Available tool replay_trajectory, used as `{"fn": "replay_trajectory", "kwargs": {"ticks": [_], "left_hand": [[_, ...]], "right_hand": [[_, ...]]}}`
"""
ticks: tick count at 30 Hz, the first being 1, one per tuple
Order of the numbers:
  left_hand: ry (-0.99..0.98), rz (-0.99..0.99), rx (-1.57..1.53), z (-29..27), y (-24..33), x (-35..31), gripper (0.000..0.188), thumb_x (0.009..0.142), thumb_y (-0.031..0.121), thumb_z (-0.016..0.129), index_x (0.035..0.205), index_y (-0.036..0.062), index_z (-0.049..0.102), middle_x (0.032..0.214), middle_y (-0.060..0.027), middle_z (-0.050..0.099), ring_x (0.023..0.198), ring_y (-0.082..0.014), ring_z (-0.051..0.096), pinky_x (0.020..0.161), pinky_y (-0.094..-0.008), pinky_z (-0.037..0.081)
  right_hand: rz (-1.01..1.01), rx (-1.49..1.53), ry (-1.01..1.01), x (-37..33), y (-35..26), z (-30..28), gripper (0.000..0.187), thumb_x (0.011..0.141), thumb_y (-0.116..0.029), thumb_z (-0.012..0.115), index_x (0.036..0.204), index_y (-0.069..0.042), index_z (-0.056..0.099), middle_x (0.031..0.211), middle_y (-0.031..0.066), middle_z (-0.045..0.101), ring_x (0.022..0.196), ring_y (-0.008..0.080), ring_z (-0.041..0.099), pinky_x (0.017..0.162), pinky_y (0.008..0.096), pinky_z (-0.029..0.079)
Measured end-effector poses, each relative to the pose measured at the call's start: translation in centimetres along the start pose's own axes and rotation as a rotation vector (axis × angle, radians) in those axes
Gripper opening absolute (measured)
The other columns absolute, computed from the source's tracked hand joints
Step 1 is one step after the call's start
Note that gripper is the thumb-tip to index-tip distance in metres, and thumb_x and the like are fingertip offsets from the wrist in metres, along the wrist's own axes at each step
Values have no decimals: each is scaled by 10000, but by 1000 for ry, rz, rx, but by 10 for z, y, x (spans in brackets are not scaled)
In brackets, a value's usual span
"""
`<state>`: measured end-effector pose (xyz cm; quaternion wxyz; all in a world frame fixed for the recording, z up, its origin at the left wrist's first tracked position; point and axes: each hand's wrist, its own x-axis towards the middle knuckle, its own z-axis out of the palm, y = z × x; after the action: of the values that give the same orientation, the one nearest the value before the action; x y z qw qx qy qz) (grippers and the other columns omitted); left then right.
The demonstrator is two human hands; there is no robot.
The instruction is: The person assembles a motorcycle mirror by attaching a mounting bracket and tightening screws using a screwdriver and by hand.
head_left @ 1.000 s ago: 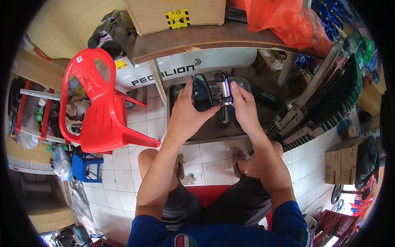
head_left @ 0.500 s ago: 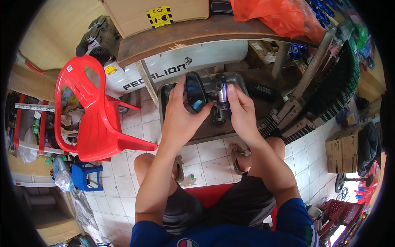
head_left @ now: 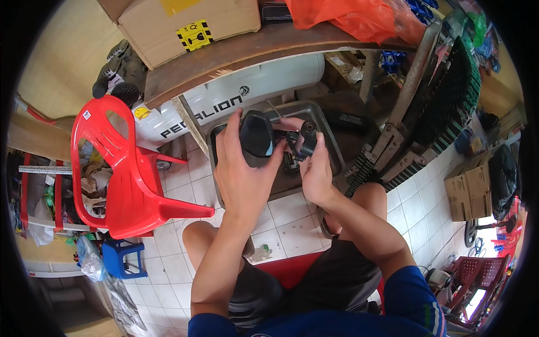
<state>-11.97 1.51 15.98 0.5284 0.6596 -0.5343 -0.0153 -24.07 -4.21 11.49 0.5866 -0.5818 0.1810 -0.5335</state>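
Observation:
My left hand (head_left: 242, 178) is closed around a black, angular-rounded part (head_left: 256, 132) that looks like a side mirror, with a small light-blue patch low on its right edge. The fingers run up its left side and the thumb presses at its lower right. Just to the right, my right hand (head_left: 319, 175) grips a black cylindrical part (head_left: 307, 138) with a round hole in its top end. Small dark pieces show between the two parts; whether they join them I cannot tell. Both hands are above a grey metal tray (head_left: 338, 157) on the floor.
A red plastic chair (head_left: 115, 168) stands at the left, with a blue stool (head_left: 124, 259) nearby. Behind the tray, a white tank (head_left: 202, 101) lies under a wooden bench (head_left: 224, 59) bearing a cardboard box (head_left: 151, 33). Long dark metal parts with black-green bristles (head_left: 455, 106) lean at the right.
The mirror-like part has turned so its broad dark face shows. The cylindrical part has tipped, its holed end now facing up. My view has shifted slightly.

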Motion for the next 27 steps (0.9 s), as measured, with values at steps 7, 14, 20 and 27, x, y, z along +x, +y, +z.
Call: {"fn": "replay_trajectory", "kwargs": {"ticks": [7,14,20,27], "left_hand": [[155,175,28,-2,2,-1,714,688,129,872,1320,70,546,1122,-152,573,969,-303,644,795,-375,551],[145,311,31,2,2,-7,700,666,101,869,1290,59,556,1105,-159,637,969,-325,663,785,-384,556],[161,318,52,4,4,-5,702,680,98,863,1313,27,567,1094,-144,681,945,-289,693,797,-348,555],[161,332,28,2,6,-4,701,686,93,860,1323,41,571,1101,-140,686,940,-291,700,790,-345,562]], "right_hand": [[-248,112,-103,6,-10,6,579,999,-412,457,1370,27,390,1261,200,569,1243,262,527,1049,373,409],[-244,-165,4,1,-9,0,667,949,-490,597,1348,11,412,1218,162,604,1125,241,605,996,371,454],[-196,-335,1,8,-16,-7,776,956,-659,342,1248,22,571,1152,158,647,1081,248,628,914,354,486],[-172,-317,9,7,-7,-13,817,947,-683,312,1226,28,602,1169,158,641,1083,254,630,924,362,485]]}}
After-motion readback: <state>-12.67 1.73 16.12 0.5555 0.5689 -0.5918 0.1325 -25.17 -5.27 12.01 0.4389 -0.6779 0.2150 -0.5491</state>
